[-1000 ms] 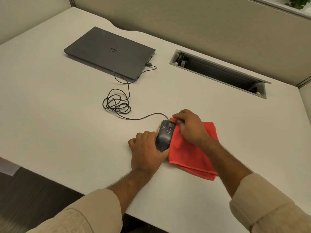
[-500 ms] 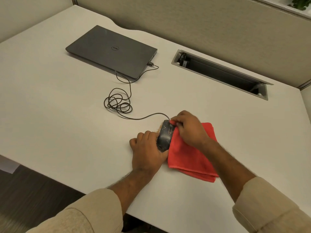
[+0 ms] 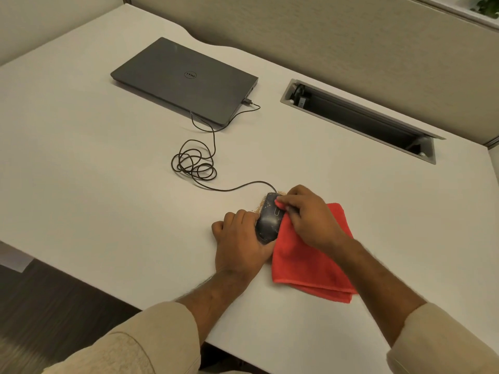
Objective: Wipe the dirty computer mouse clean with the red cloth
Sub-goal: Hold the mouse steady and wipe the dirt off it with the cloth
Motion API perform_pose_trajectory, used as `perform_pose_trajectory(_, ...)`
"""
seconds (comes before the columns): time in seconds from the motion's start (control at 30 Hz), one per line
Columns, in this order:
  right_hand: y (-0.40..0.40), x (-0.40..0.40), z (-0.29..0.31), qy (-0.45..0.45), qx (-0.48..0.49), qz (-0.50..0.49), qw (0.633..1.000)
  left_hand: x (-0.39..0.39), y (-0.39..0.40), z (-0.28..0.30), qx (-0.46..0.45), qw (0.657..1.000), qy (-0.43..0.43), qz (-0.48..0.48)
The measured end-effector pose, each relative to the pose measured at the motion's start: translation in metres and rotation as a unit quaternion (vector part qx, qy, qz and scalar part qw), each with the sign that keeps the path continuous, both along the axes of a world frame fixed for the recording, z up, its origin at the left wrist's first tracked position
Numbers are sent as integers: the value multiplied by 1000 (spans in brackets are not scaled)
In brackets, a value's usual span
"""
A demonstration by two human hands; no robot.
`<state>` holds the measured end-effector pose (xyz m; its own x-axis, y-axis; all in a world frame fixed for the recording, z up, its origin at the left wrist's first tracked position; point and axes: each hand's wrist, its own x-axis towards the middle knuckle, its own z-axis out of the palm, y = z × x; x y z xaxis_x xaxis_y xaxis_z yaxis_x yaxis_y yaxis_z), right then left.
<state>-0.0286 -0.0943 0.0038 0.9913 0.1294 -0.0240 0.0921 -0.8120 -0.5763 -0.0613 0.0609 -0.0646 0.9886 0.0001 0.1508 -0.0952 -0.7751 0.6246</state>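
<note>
- both sleeves [image 3: 151, 344] are cut off by the lower edge.
- the red cloth [image 3: 310, 263] lies folded on the white desk [image 3: 81, 184], near its front edge, and its upper part is hidden under the right hand [image 3: 310, 217].
- the left hand [image 3: 240, 238] grips the left side of the mouse [image 3: 268, 220] with curled fingers.
- the right hand pinches a corner of the cloth and presses it on the top of the mouse; its fingertips are hard to see.
- the mouse carries pale specks, and brown crumbs [image 3: 260, 205] lie beside its front.
- the cable [image 3: 194, 163] goes in loose coils to the closed laptop [image 3: 186, 79].
- further right is an open cable slot [image 3: 359, 117], its inside dark.
</note>
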Motion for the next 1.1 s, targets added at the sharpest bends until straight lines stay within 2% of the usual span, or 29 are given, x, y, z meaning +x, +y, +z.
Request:
perform_pose_trajectory(0.1,7,-12,-2,-11,-36,45,998,0,0,-1,-1,1000,4,4)
perform_pose_trajectory(0.23,3,-11,11,32,-40,119,992,-1,1,0,-5,1000,6,-1)
perform_pose_trajectory(0.33,-4,11,13,19,-32,71,997,0,0,1,-5,1000,7,2)
perform_pose_trajectory(0.47,-1,35,1,40,-79,2,996,0,0,2,0,1000,14,0)
perform_pose_trajectory(0.6,10,21,-5,22,-103,40,994,0,-1,2,-3,1000,18,7)
perform_pose_trajectory(0.7,9,13,2,33,-76,91,992,0,-1,2,-8,1000,24,5)
perform_pose_trajectory(0.83,0,32,7,30,-44,29,998,0,0,1,-8,1000,21,2)
perform_pose_trajectory(0.93,6,44,1,33,-82,4,996,0,0,1,-5,1000,17,2)
perform_pose_trajectory(1.1,14,36,7,43,-107,106,988,0,0,1,-6,1000,20,0)
